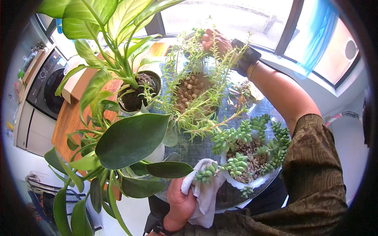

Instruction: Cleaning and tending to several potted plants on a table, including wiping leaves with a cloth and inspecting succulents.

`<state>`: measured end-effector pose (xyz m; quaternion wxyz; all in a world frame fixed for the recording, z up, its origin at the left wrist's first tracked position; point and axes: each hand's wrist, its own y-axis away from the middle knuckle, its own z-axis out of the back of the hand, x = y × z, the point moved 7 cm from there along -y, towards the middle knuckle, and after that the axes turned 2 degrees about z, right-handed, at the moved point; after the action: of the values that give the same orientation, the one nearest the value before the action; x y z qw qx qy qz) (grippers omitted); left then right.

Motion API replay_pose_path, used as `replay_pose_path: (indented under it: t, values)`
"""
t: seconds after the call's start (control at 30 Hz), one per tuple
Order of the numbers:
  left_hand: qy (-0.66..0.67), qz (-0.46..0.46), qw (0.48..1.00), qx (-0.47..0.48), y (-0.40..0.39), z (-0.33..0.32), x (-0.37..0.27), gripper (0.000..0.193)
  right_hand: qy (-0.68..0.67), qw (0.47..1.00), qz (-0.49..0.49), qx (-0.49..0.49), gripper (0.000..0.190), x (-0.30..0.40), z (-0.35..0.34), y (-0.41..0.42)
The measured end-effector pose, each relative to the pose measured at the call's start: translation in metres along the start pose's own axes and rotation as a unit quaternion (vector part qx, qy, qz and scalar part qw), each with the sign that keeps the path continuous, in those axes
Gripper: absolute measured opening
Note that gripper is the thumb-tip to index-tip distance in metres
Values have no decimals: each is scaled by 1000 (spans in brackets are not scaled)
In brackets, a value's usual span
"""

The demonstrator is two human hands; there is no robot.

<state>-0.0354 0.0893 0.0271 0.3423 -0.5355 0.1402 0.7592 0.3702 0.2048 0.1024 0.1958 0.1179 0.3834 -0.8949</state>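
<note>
My left hand (180, 203) grips a white cloth (203, 203) at the near edge of the table. Close to the cloth stands a white scalloped pot (267, 178) of plump trailing succulents (237, 163). My right hand (217, 42) is stretched to the far side by the window, fingers curled, partly behind thin succulent stems. Whether it holds anything is hidden. Below it, a pot with pebbles (192, 88) on its soil carries long, sprawling, narrow-leaved stems (189, 116). A small plant (193, 37) sits just left of my right hand.
Broad-leaved plants crowd the left: a tall one in a round pot (158, 82) and a dark-leaved one (133, 141) overhanging the near edge. A dry-looking small plant (243, 90) lies under my right forearm. A cardboard box (79, 79) stands on the wooden surface (69, 122).
</note>
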Motion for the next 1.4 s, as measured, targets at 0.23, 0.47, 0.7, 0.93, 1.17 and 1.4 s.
replay_pose_path:
  t: [0.23, 0.47, 0.7, 0.93, 1.17, 1.4]
  values:
    - [13, 11, 1000, 3, 1, -1, 3, 24, -321, 943, -20, -82, 29, -18, -14, 28]
    - [39, 4, 999, 10, -5, -3, -13, 24, -592, 789, -53, -153, 43, -48, -5, 80]
    - [43, 17, 999, -11, -4, -2, -14, 22, 155, 988, -12, -22, 23, 27, 86, 63]
    - [53, 18, 998, -5, -2, -1, 0, 22, -36, 989, -113, 88, 9, 11, 110, 88]
    - [77, 32, 996, -28, -3, -4, -8, 29, 322, 921, -19, 220, 7, 51, 149, 94]
    - [86, 33, 995, -27, -2, -5, -8, 29, 289, 923, -43, 250, 9, 63, 170, 106]
